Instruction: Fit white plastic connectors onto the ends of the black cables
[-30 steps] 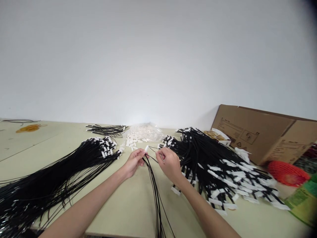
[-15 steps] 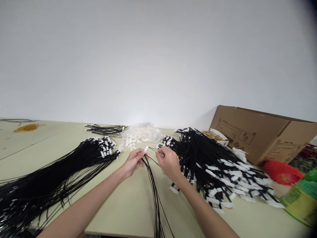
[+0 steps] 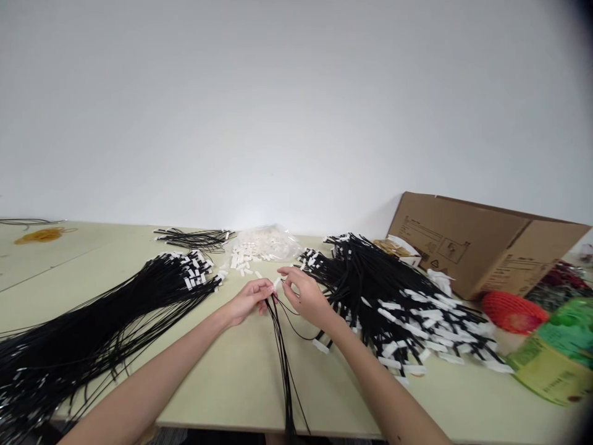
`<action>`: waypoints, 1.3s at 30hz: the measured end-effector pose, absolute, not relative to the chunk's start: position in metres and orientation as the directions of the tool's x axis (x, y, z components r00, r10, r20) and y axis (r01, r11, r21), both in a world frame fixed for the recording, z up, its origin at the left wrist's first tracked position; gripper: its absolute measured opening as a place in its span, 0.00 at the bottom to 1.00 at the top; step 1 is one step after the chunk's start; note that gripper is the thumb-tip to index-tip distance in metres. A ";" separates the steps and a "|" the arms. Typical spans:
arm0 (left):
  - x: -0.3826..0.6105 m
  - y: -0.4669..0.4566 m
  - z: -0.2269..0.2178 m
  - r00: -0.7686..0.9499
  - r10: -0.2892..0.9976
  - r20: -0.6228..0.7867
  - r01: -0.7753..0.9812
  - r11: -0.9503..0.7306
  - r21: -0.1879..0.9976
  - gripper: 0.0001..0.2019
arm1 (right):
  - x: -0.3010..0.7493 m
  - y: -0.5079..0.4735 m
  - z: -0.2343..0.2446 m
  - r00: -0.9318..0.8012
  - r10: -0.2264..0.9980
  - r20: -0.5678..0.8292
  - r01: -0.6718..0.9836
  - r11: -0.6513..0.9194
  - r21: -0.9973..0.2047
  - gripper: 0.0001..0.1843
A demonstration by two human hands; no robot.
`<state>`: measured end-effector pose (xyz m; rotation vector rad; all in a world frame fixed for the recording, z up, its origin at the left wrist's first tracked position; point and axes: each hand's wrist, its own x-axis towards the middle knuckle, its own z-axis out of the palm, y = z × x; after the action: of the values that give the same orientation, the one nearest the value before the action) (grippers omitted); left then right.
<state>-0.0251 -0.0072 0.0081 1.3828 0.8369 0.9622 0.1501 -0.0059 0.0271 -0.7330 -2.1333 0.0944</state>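
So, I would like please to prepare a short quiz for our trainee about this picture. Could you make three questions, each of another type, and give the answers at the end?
1. Multiple choice: what hangs down below the left hand?
A) orange bands
B) black wires
C) a red net

2. True or false: the clear plastic bag lies farther from the camera than the left hand.

3. Fill in one word: the cardboard box stands toward the ____ side of the picture.

Key: 1. B; 2. True; 3. right.
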 end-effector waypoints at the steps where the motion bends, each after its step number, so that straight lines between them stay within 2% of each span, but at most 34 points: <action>1: -0.025 -0.007 0.008 0.409 0.910 0.062 -0.063 -0.039 0.997 0.14 | 0.150 -0.005 0.027 -0.466 0.552 0.692 0.436 0.823 -0.364 0.07; 5: -0.025 -0.006 0.006 0.426 0.902 0.068 -0.077 -0.039 0.996 0.15 | 0.151 -0.004 0.027 -0.466 0.598 0.652 0.410 0.799 -0.440 0.09; 9: -0.024 -0.006 0.005 0.440 0.896 0.063 -0.088 -0.027 0.996 0.15 | 0.154 -0.001 0.027 -0.477 0.600 0.642 0.435 0.796 -0.421 0.11; 12: -0.023 -0.006 0.005 0.418 0.906 0.060 -0.111 -0.015 0.994 0.14 | 0.152 0.001 0.024 -0.458 0.578 0.676 0.460 0.804 -0.376 0.09; 14: -0.023 -0.004 0.004 0.381 0.922 0.068 -0.154 -0.010 0.988 0.13 | 0.149 -0.001 0.021 -0.390 0.553 0.737 0.536 0.787 -0.306 0.08; 17: -0.025 -0.001 0.003 0.324 0.943 0.079 -0.235 -0.001 0.972 0.12 | 0.144 -0.006 0.021 -0.358 0.456 0.815 0.648 0.749 -0.134 0.10; 20: -0.026 0.001 0.003 0.279 0.957 0.079 -0.328 0.017 0.945 0.11 | 0.142 -0.012 0.023 -0.487 0.323 0.812 0.603 0.797 0.045 0.12; 23: -0.025 0.001 0.003 0.272 0.960 0.069 -0.411 0.050 0.910 0.11 | 0.142 -0.014 0.022 -0.567 0.250 0.785 0.545 0.829 0.130 0.11; 30: -0.021 -0.003 0.004 0.337 0.941 0.024 -0.450 0.138 0.882 0.10 | 0.140 -0.009 0.016 -0.523 0.193 0.830 0.548 0.822 0.154 0.07; 39: -0.020 -0.004 0.003 0.361 0.932 0.030 -0.455 0.148 0.878 0.11 | 0.139 -0.007 0.011 -0.525 0.171 0.834 0.552 0.814 0.180 0.07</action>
<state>-0.0203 -0.0043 0.0034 0.9535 0.6182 1.0941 0.1392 -0.0075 0.0106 -0.5309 -2.1020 -0.5402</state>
